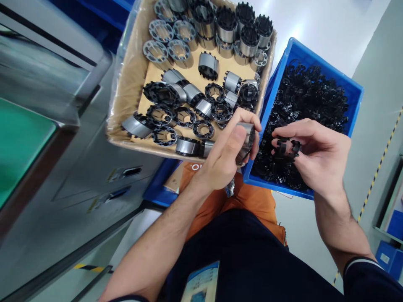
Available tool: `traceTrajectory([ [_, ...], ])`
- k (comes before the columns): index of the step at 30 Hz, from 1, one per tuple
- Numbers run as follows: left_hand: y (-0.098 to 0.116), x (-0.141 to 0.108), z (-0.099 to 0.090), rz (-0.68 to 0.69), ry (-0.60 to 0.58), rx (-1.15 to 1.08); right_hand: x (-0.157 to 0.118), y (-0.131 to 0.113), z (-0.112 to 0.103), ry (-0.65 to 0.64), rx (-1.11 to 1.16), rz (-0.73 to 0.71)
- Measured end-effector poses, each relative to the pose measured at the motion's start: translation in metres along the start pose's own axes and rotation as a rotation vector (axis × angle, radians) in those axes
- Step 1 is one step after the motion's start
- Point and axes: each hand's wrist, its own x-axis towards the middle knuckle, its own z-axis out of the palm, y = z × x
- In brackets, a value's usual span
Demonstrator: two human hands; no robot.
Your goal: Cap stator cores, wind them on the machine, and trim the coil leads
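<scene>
My left hand (225, 153) is wrapped round a silver metal ring core (247, 136) at the front right corner of a cardboard box (126, 88). Between the thumb and fingers of my right hand (321, 157) is a black toothed plastic ring (286, 149), held above a blue bin (355, 105). Many loose black plastic rings (311, 92) fill that bin. Inside the box, several metal cores with black toothed ends lie tipped or stand, among them one upright core (208, 66). Bare metal cores (179, 52) stand at the back left of the box.
A grey metal machine (103, 167) with two latches and a green surface (22, 142) is on the left. Below the box is part of another blue bin (157, 188). Yellow-black tape (378, 163) marks the floor at right, near a small blue box (388, 256).
</scene>
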Motion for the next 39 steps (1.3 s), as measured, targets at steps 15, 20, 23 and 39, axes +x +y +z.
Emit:
traceTrajectory([
  [15,-0.003,0.0,-0.001,0.0,0.066,-0.021,-0.001,-0.006,0.012,-0.085,0.266,0.008],
  [20,0.0,-0.004,0.004,-0.007,0.072,0.01,-0.004,-0.001,0.023,0.008,0.255,0.032],
  [23,0.0,-0.005,0.008,0.059,0.093,0.076,-0.004,0.002,0.029,0.012,0.166,0.029],
  [39,0.005,-0.006,-0.001,-0.017,0.026,0.123,-0.002,0.011,0.021,-0.074,0.075,-0.086],
])
